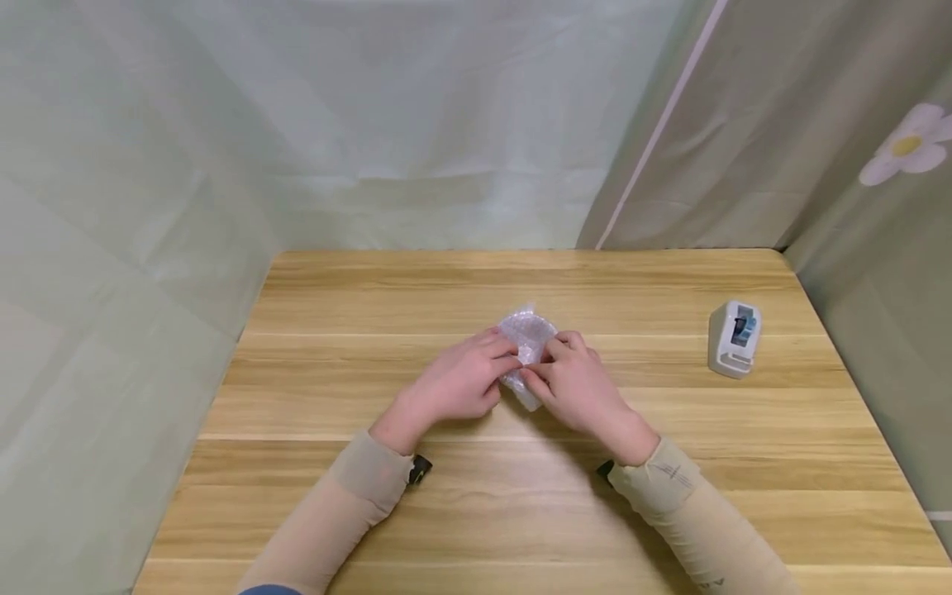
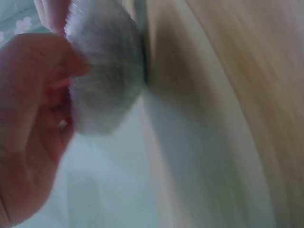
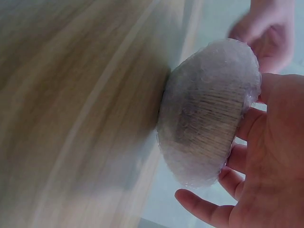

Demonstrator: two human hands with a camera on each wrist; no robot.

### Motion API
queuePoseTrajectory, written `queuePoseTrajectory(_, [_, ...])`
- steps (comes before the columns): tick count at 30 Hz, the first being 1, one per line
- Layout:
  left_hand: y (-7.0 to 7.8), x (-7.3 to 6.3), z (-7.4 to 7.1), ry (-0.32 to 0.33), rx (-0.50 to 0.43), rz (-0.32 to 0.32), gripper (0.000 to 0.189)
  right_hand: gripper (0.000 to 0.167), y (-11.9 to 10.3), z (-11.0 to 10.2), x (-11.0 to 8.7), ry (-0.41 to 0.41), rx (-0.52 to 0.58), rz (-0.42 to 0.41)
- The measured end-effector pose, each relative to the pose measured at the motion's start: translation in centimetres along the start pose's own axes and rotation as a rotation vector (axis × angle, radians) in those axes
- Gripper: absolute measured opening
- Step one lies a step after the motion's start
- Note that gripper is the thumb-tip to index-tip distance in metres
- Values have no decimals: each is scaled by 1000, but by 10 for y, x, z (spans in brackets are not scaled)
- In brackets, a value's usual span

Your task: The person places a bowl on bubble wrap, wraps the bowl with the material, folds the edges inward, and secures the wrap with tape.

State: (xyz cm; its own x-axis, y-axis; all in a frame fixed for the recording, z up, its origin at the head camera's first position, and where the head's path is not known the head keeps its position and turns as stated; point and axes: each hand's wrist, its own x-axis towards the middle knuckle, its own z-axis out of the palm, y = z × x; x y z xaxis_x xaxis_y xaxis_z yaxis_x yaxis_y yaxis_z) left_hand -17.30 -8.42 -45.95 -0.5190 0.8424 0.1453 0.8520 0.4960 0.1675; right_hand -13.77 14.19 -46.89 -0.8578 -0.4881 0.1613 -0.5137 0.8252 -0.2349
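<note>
A bowl-shaped thing in bubble wrap (image 1: 526, 329) sits on the table between both hands. In the right wrist view its bundle (image 3: 199, 114) is rounded, narrower toward the tabletop, and dark stripes show through the wrap. My left hand (image 1: 461, 378) holds the wrap from the left, fingers bent over its upper side; the left wrist view has the thumb against the bundle (image 2: 107, 66). From the right, my right hand (image 1: 576, 384) grips the wrap with bent fingers along its upper edge. Thumbs and forefingers of both hands come close together over the middle. The wrapped item itself is mostly hidden.
A white tape dispenser (image 1: 734, 339) with a blue roll stands on the right part of the wooden table (image 1: 335, 297). Pale curtains (image 1: 446, 124) hang behind the table and along both sides.
</note>
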Motion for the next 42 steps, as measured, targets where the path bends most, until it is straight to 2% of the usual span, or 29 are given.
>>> queuePoseTrajectory(4, [8, 2, 2, -58, 57, -80, 44, 37, 0, -1, -1, -10, 1, 8])
queuePoseTrajectory(8, [14, 5, 6, -67, 137, -126, 40, 39, 0, -1, -1, -22, 6, 11])
queuePoseTrajectory(14, [18, 7, 11, -43, 179, -163, 32, 39, -1, 0, -1, -26, 8, 17])
queuePoseTrajectory(21, [19, 8, 12, -34, 194, -169, 30, 36, -1, -2, -4, -11, 37, -9])
queuePoseTrajectory(26, [20, 4, 13, -58, 210, -163, 30, 34, 6, -1, -12, -5, 145, -87])
queuePoseTrajectory(29, [19, 0, 14, -50, 184, -170, 25, 39, 16, -1, -23, -25, 291, -124])
queuePoseTrajectory(31, [19, -3, 15, -31, 163, -179, 24, 44, 24, -6, -32, -42, 386, -103])
queuePoseTrajectory(34, [18, -6, 16, -11, 134, -193, 23, 47, 40, -18, -52, -1, 464, -12])
queuePoseTrajectory(37, [18, -6, 17, -4, 130, -206, 24, 44, 64, -32, -74, 127, 509, 149])
queuePoseTrajectory(39, [18, -6, 17, -6, 131, -215, 25, 42, 84, -41, -89, 236, 568, 312])
queuePoseTrajectory(42, [18, -4, 17, -9, 137, -223, 25, 39, 113, -54, -110, 405, 707, 619])
